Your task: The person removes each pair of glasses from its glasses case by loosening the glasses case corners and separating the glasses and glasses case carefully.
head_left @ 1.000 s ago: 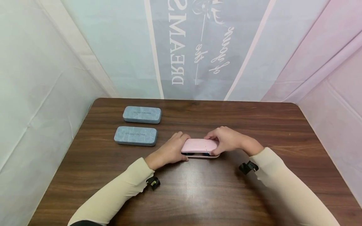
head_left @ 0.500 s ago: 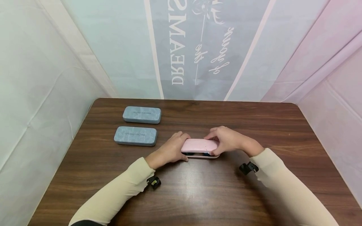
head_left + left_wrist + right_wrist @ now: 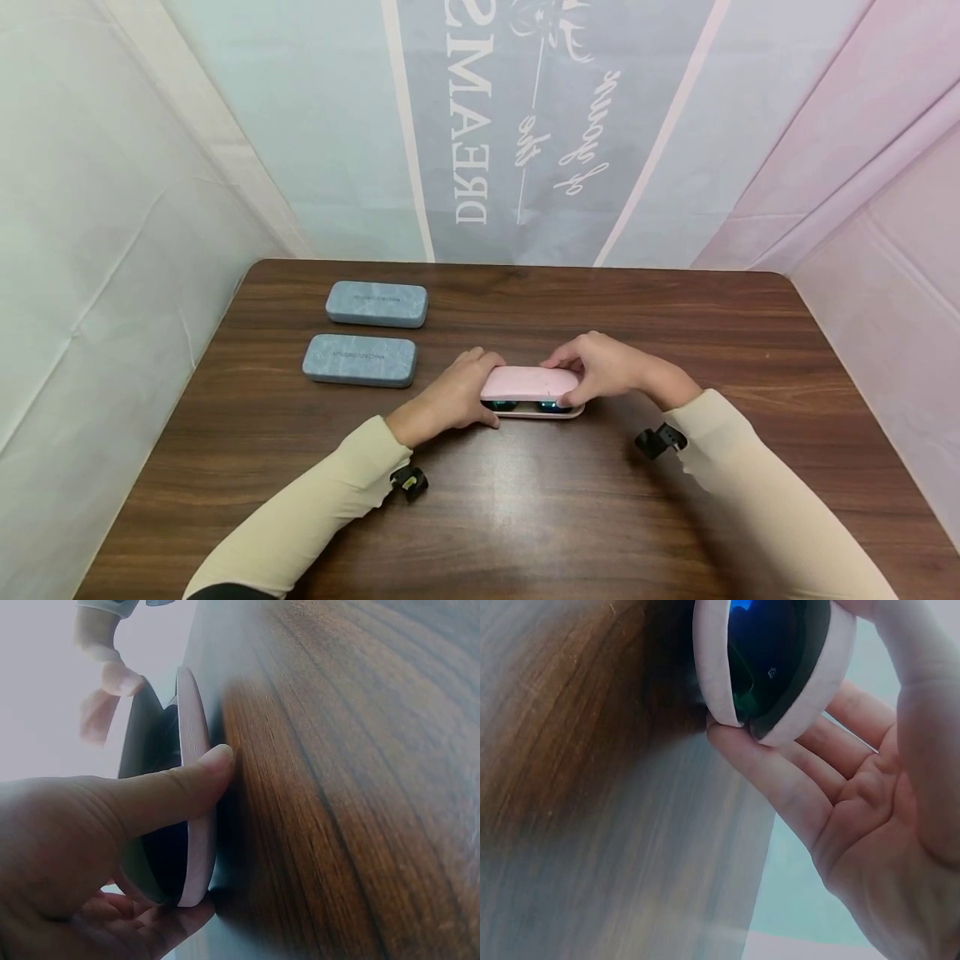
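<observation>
Apparently the work stood midway, with one case ajar and two closed. Farthest left on the wooden table [image 3: 540, 517] lay the near blue case [image 3: 359, 361], and behind it, a little to the right, the far blue case [image 3: 377, 304]; both had their lids down and neither was touched by a hand.

Next came the left hand [image 3: 447, 396], which gripped the left end of the pink case [image 3: 528, 383], its thumb [image 3: 176, 796] across the near side of the lower shell [image 3: 198, 855] and its fingers curled round the end. The pink case rested on the table between the two hands, to the right of the blue ones.

Its lid was parted from the lower shell along the near side, and through the gap showed a glossy blue-green lens [image 3: 780, 656], likely one of a pair of glasses lying inside. At the right end, the right hand [image 3: 611, 368] pinched the case, thumb at the lid's near edge and a finger at the far side, where the two shells met.

So the parting was done only in part: the lid was not swung back, and the glasses had not left the case. Whether raising or lowering the lid remained, the pictures could not tell.
</observation>
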The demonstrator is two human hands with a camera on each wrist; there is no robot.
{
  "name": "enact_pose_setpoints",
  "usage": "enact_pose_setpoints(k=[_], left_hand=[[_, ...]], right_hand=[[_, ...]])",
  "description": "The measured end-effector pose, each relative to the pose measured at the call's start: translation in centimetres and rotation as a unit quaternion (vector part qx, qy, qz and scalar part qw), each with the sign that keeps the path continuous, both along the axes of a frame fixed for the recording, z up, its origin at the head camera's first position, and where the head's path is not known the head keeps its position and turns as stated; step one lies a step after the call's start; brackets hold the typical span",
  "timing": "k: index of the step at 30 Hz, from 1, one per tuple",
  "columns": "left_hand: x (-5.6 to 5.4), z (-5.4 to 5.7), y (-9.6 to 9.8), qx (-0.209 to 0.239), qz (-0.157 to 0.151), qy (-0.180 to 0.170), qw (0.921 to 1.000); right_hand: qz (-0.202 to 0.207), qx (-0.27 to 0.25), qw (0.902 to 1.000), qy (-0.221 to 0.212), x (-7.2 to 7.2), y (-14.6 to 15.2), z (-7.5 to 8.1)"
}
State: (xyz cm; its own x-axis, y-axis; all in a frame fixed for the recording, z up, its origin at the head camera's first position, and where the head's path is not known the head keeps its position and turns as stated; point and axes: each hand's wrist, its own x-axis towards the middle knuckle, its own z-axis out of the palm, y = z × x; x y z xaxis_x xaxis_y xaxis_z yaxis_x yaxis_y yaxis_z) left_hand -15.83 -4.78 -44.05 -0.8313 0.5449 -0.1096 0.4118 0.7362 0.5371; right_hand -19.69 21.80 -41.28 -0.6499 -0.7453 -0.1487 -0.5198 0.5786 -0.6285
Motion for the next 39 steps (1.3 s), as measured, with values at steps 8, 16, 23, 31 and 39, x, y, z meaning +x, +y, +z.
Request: enact_pose_setpoints(k=[8,16,23,31,39], left_hand=[[0.2,0.3,0.2,-0.003,0.008,-0.006,0.9999],[0.2,0.4,0.3,-0.002,0.008,-0.005,1.0],[0.1,0.4,0.2,0.006,0.012,-0.01,0.9999],[0.2,0.3,0.0,0.02,0.025,-0.015,0.9994],[0.4,0.0,-0.2,0.057,0.033,-0.006,0.9978]], right_hand=[[0.011,-0.014,0.9976,-0.066,-0.8,0.2,0.1],[0.011,-0.015,0.9912,-0.131,-1.6,0.4,0.1],[0.009,-0.012,0.9849,-0.172,-2.3,0.5,0.2],[0.0,-0.008,0.9782,-0.208,-3.1,0.5,0.2],[0.001,-0.005,0.9786,-0.206,-3.1,0.6,0.0]])
